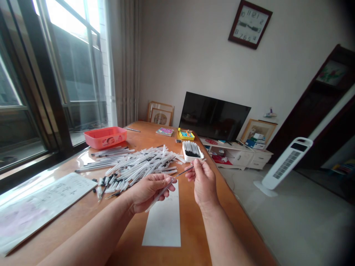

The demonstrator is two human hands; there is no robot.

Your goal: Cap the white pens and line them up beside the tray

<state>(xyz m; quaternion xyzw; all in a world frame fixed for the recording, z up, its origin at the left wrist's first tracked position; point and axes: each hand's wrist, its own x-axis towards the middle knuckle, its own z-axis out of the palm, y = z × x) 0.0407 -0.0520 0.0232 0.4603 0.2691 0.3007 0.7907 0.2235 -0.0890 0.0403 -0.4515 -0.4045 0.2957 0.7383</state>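
Note:
My left hand (152,188) is closed around a clear pen barrel (153,203), which slants down to the left. In my right hand (204,181), thumb and fingers pinch a thin dark pen refill (185,171). The refill's far end meets the upper end of the barrel at my left fingertips; whether it is inside cannot be made out. Both hands are above a white paper sheet (162,229). Beyond them lies a heap of translucent pen barrels (148,162), with black and white small parts (119,184) at its near left.
A white box (191,159) of pen parts stands beyond my right hand. Assembled-looking pens (104,160) lie near a red plastic bin (105,136). A large booklet (41,207) covers the left side. A yellow box (186,134) sits at the far end of the wooden table (199,236).

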